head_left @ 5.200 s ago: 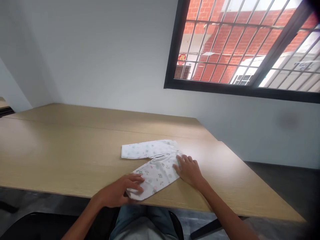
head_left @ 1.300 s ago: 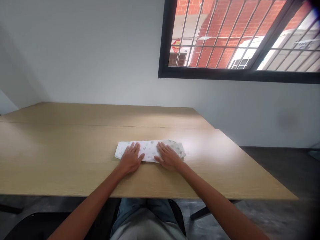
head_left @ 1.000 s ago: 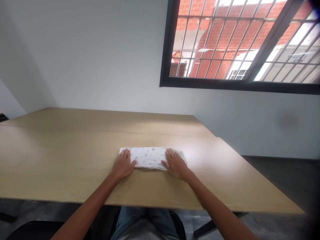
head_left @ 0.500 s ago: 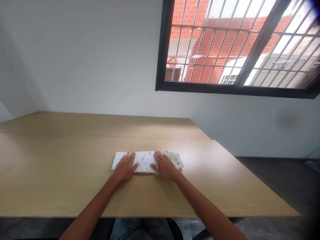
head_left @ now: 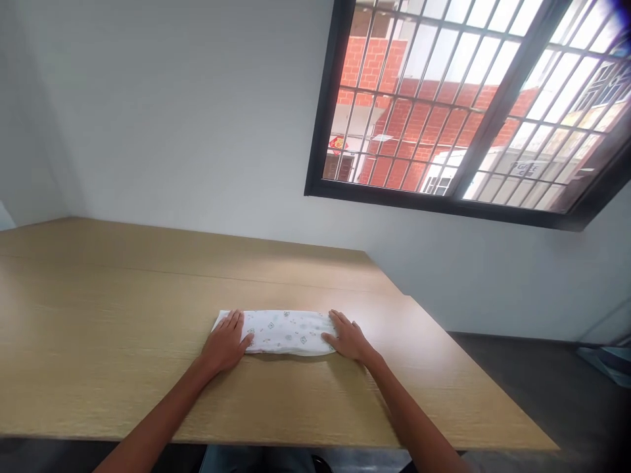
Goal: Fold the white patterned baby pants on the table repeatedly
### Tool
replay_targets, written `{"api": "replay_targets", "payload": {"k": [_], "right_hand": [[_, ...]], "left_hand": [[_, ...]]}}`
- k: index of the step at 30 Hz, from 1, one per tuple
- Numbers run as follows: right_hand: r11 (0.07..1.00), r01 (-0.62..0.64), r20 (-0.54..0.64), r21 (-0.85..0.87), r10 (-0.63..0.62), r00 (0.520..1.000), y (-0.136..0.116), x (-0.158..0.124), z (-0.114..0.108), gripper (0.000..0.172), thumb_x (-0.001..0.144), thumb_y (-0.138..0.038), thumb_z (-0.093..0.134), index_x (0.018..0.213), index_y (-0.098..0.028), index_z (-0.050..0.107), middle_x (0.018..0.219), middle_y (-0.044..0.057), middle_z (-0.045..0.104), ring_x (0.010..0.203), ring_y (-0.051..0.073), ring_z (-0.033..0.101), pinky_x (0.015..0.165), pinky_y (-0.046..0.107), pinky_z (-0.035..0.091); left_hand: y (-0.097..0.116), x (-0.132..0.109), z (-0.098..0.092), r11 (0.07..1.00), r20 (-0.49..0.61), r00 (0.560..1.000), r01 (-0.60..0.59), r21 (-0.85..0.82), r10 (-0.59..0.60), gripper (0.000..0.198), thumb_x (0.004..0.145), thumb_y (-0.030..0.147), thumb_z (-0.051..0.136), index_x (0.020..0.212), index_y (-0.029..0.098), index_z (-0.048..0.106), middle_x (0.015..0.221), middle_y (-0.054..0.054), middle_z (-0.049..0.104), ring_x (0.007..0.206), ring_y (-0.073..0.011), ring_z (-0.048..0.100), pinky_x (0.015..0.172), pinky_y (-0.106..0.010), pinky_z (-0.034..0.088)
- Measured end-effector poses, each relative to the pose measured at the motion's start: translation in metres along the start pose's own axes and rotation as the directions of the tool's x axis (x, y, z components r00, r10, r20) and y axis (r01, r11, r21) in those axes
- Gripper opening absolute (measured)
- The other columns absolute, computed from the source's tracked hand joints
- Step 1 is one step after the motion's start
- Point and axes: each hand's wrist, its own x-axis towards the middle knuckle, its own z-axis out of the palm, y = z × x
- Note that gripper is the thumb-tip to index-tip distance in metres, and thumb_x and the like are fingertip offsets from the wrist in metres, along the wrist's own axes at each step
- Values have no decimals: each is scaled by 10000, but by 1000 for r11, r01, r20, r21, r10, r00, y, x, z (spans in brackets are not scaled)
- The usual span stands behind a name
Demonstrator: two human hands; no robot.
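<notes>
A folded white cloth [head_left: 288,333] with a small printed pattern lies flat on the wooden table in front of me, as a long narrow strip. My left hand [head_left: 225,340] rests on its left end, palm down, fingers stretched forward and thumb apart. At the right end my right hand [head_left: 346,336] presses on the cloth's edge, its fingers also extended. The cloth's two ends are partly hidden under my hands, while its middle shows between them.
The light wooden table [head_left: 123,328] reaches to a pale wall [head_left: 197,118] and has a seam along its far part. A barred window [head_left: 434,118] is at upper right. Dark floor [head_left: 522,368] shows past the table's slanting right edge, with a bluish object [head_left: 608,361] on it.
My hands have moved apart from the cloth's middle to its two ends. The right end, folded and greenish before, now looks white and even. The camera view has tilted.
</notes>
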Motion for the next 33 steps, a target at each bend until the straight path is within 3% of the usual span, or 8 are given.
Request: {"api": "replay_targets", "payload": {"k": [5,10,15,18,22,27,30,33], "right_hand": [[988,-140,-160,59,148,976,-1,17,-1,341,965,-320,428,1198,-108,558,1426,94,386,1297,289,343,981,416,424],[975,-51,-253,216,106,962,-3,20,4,86,822,-174,526,892,-124,533,1022,74,556,980,197,491,824,282,413],[875,66,-106,480,-17,994,2,6,-7,268,837,-306,513,1071,-181,475,885,10,557,717,131,508,610,236,387],[726,129,35,675,-206,978,12,-5,-27,569,788,-380,590,1303,-210,417,965,41,555,748,141,547,621,241,455],[673,33,78,739,-135,988,27,-6,-60,498,730,-377,671,1165,-156,572,1074,90,571,888,180,570,679,241,475],[456,-81,146,886,-110,983,5,7,-93,451,799,-431,663,1138,-144,582,966,88,592,798,167,576,613,232,480],[353,5,50,936,-146,988,-44,12,-98,416,805,-375,674,1139,-137,605,1008,90,588,829,144,573,618,191,487],[136,50,-13,989,-258,966,-101,10,-87,506,843,-437,658,1247,-161,528,1128,92,534,753,108,601,694,235,547]], "left_hand": [[13,-9,-16,995,64,998,34,-91,-28,661,858,460,264,1430,133,317,1557,-82,174,1511,-217,124,1346,-464,144],[43,-37,-28,922,244,935,-161,-353,256,460,853,413,269,1253,416,496,1470,103,369,1470,-129,237,1344,-528,58],[65,-60,-25,931,326,903,-174,-322,281,570,825,382,348,1392,425,315,1562,140,123,1525,-155,-12,1310,-564,-106],[71,-67,-28,927,345,896,-158,-340,280,560,818,370,356,1376,414,360,1565,122,114,1528,-171,-13,1310,-563,-99],[78,-67,-41,869,386,857,-133,-476,342,523,788,393,458,1311,423,455,1534,99,240,1512,-169,136,1344,-509,43],[71,-35,-51,560,365,870,130,-818,331,563,758,539,535,1267,299,525,1382,-25,494,1276,-170,505,1229,-389,403],[56,-16,-50,226,440,862,390,-893,250,587,725,539,591,1193,190,535,1291,-120,557,1130,-182,603,1017,-318,550],[40,-17,-50,-40,462,845,490,-871,270,602,721,574,563,1194,205,513,1294,-116,552,1066,-192,631,919,-339,595]]}}
